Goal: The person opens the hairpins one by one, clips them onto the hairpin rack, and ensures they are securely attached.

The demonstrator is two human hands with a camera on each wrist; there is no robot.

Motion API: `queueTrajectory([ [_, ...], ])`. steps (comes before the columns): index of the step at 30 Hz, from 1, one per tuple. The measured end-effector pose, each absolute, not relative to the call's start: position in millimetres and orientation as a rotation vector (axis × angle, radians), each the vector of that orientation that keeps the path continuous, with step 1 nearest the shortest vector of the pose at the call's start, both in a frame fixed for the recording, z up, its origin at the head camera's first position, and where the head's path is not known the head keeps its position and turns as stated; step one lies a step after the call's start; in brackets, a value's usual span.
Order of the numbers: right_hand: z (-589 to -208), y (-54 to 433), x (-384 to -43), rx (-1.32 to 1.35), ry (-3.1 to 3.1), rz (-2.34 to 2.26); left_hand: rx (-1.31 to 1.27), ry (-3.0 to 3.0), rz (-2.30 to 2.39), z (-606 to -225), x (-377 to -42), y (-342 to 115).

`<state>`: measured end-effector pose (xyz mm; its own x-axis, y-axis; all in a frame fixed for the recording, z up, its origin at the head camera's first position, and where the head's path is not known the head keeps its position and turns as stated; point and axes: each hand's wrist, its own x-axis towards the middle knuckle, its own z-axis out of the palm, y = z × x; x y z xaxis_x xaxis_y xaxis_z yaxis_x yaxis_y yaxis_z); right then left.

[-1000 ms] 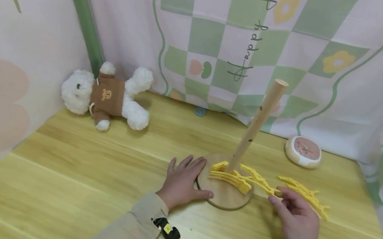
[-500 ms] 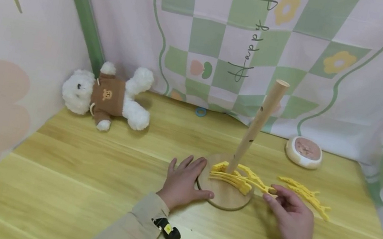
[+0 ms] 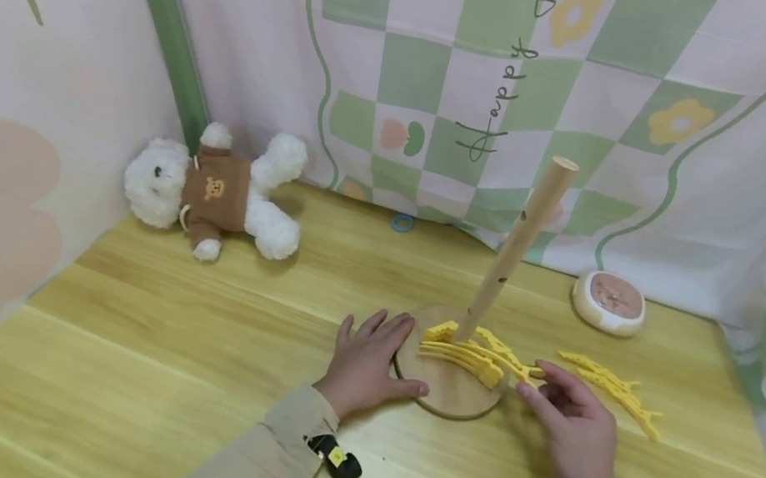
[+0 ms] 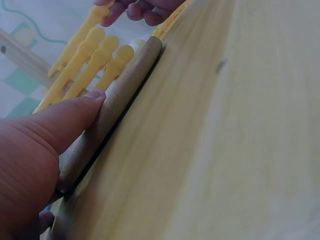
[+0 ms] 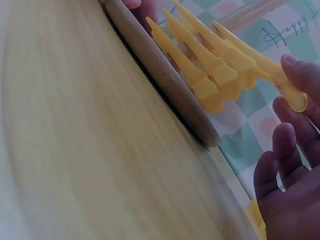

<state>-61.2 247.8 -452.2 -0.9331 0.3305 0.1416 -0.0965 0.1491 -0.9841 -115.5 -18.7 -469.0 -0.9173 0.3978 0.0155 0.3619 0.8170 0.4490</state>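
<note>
A wooden post [image 3: 514,248] with small dark holes leans rightward in the head view, rising from a round wooden base [image 3: 450,401]. My left hand [image 3: 369,368] rests at the base's left edge, fingers spread and thumb touching its top. Between thumb and fingertips, my right hand [image 3: 579,432] pinches the end of a curved yellow plastic branch piece [image 5: 289,94]. That piece slants over similar yellow branch pieces [image 5: 217,75] lying side by side on the base, around the foot of the post. Its far end is partly hidden among them in the head view.
More yellow pieces [image 3: 612,387] lie on the wooden table [image 3: 166,355] beyond my right hand. Behind stand a white-and-pink rounded device [image 3: 608,302] and a small blue ring [image 3: 402,223]. A white plush toy [image 3: 216,190] lies at the back left, near the curtain [image 3: 412,66].
My right hand has moved left toward the base, bringing the pinched yellow branch piece closer to the post. The left hand and base have stayed in place.
</note>
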Motion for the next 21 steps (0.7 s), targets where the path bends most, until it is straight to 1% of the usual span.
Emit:
queueTrajectory([
  [13, -461.4, 242.8, -66.2, -0.266, -1.872, 2.141, 0.616, 2.917, 0.701, -471.7, -117.0, -18.6],
  [21, -460.7, 237.1, -69.6, -0.278, -1.900, 2.101, 0.610, 2.914, 0.699, -470.3, -116.3, -19.3],
])
